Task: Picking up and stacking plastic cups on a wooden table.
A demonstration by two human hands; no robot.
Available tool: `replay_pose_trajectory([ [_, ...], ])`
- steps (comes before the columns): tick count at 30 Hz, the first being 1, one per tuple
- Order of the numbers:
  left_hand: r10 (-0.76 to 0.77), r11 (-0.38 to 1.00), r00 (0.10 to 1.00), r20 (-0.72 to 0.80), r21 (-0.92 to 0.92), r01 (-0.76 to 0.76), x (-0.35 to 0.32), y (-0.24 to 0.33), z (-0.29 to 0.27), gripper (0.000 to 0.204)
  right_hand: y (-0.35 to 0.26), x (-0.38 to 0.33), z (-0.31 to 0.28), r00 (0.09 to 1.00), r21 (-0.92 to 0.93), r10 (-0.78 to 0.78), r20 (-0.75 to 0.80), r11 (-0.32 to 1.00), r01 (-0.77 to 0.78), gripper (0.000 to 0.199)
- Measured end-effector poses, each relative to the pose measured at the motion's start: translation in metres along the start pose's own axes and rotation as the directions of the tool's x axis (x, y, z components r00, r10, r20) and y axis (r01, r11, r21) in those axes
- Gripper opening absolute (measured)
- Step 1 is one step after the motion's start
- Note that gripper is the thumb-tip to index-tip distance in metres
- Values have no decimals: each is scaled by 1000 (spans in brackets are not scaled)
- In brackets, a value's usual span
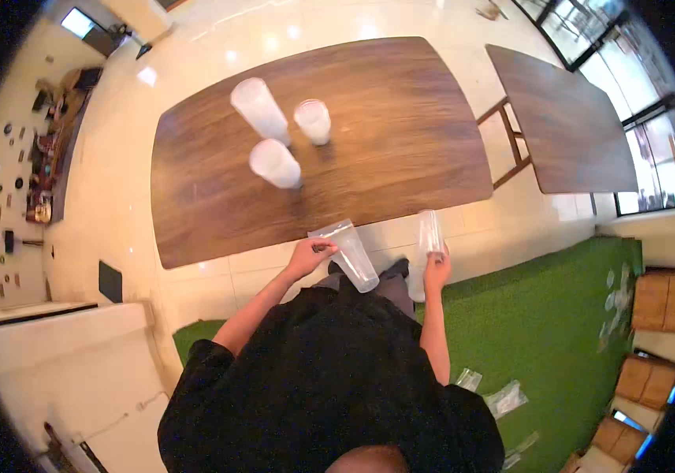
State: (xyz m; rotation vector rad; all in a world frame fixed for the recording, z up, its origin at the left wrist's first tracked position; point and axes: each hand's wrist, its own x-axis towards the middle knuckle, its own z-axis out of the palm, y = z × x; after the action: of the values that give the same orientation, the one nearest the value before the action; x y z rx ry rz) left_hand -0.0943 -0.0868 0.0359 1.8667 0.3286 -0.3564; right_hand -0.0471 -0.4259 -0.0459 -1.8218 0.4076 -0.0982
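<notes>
My left hand [312,257] pinches the upper edge of a clear plastic sleeve [355,258], which hangs slanting over my lap. It looks cup-shaped inside; whether cups are stacked in it I cannot tell. To its right, my right hand [436,272] is closed around the lower part of a narrow, clear plastic cup [429,226] held upright. On the wooden table [400,118] ahead stand a tall white stack of cups [258,106], a shorter white stack [276,164] nearer to me, and a small white one [313,121] to the right. Neither hand touches the table.
Green turf-like covering [534,307] runs along my right, with crumpled clear plastic wrappers [506,399] on it. A second wooden table [566,126] stands at the far right. Brown boxes [663,301] line the right rim. A white counter [69,355] is at my left.
</notes>
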Motion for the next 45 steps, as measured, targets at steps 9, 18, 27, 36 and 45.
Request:
replay_pose_trajectory([
  [9,57,998,958,-282,0,-60,-25,-10,-41,24,-91,52,107,799,-211,-482,359,793,572,41],
  [18,9,995,971,-239,-96,-33,32,15,-26,25,-104,143,164,691,-470,-456,561,512,719,52],
  [27,-2,997,876,-483,70,41,107,38,-9,24,-109,208,212,541,-283,-462,702,516,808,73],
  [36,76,985,765,-639,169,44,141,40,19,21,-133,234,219,466,-137,-573,675,523,841,97],
  [45,10,988,814,-580,134,83,138,45,29,19,-142,228,190,554,-96,-356,753,773,627,93],
])
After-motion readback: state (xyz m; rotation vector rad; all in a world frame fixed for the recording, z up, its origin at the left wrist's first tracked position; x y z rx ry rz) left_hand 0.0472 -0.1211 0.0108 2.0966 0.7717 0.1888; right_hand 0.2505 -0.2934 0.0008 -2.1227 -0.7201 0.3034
